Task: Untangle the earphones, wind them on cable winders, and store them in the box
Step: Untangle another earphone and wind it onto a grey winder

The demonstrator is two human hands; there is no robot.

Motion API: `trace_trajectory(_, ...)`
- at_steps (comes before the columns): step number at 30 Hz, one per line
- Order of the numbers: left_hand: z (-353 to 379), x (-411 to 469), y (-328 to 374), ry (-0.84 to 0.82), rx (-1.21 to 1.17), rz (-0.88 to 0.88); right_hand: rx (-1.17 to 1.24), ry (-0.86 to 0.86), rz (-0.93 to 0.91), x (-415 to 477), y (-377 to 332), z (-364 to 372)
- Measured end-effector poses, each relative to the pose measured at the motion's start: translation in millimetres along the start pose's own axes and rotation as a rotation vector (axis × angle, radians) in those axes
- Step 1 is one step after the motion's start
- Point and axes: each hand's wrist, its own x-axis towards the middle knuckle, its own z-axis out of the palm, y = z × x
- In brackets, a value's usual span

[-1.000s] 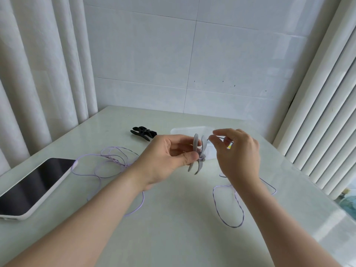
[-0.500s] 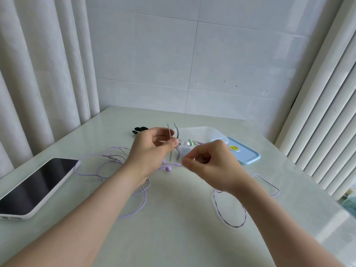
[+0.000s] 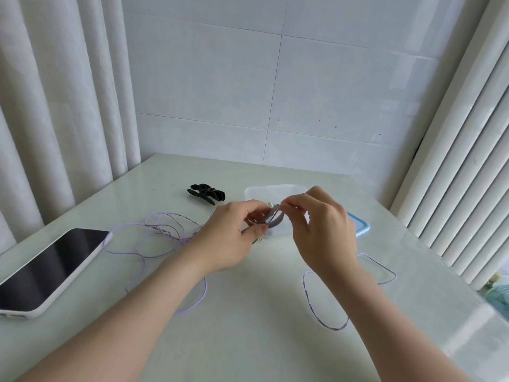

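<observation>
Earphones in lilac (image 3: 168,230) are lying in loose loops on the table (image 3: 248,343), sprawling sideways between the phone (image 3: 46,271) and my left hand (image 3: 228,238), with one strand trailing under that forearm toward me. A darker cable (image 3: 333,329) is looping under my right wrist. I am holding the grey winder (image 3: 272,217) above the table in front of the clear box (image 3: 264,187), its long axis tilting from lower left up to upper right. My left thumb and fingers are gripping its lower half; my right hand (image 3: 322,230) is arching over, thumb and forefinger pinching its upper tip. Whether a strand sits in that pinch I cannot tell. A black winder (image 3: 206,194) is lying left of the box, the blue lid (image 3: 360,226) right; bare tabletop is stretching toward me.
</observation>
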Motion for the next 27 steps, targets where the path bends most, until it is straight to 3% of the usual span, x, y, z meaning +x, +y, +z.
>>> trace_trajectory(6,-8,3,7,0.057,-0.481,-0.069,0.133,-0.179,0.167,4,8,7)
trace_trajectory(13,-5,5,6,0.197,-0.721,-0.280,0.250,-0.294,0.071,1,-5,4)
trace_trajectory(18,-4,7,9,0.241,-0.892,-0.397,0.349,-0.481,0.076,0,-8,-10)
trace_trajectory(20,-6,8,4,0.288,-0.863,-0.394,0.363,-0.522,0.034,-1,-14,-12)
trace_trajectory(25,-2,3,-2,0.360,-0.503,-0.301,0.468,-0.527,0.054,1,-22,-22)
trace_trajectory(27,-3,2,-4,0.290,-0.474,-0.267,0.505,-0.452,0.105,4,-19,-23)
